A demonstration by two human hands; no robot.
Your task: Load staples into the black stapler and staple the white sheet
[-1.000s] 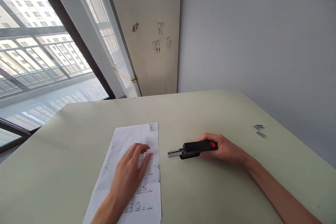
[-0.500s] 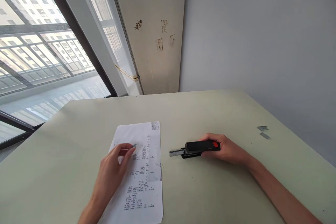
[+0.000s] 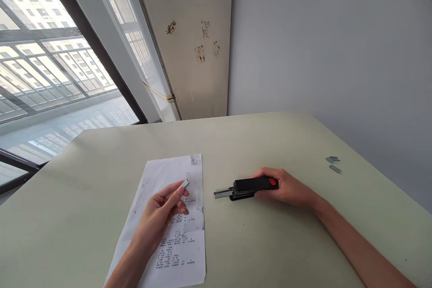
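Between thumb and forefinger, my left hand (image 3: 162, 209) pinches a small strip of staples (image 3: 185, 183). It hovers over a printed sheet of paper (image 3: 175, 168) lying on the table. On the right, my right hand (image 3: 283, 186) is wrapped round the rear of a black stapler (image 3: 251, 185) with a red patch near its back end. The stapler's metal staple tray (image 3: 222, 194) sticks out of its front, pointing left toward the paper. Whether staples lie in the tray I cannot tell.
Several more staple strips (image 3: 335, 168) lie near the right edge of the pale green table (image 3: 263, 144). Behind the table stand a grey wall (image 3: 303, 54) and a stained cream panel (image 3: 202, 85). A window (image 3: 60, 76) fills the left side.
My left hand has lifted off the paper and moved right, bringing the staple strip nearer the stapler. My right hand keeps its hold on the stapler. The whole view has shifted slightly.
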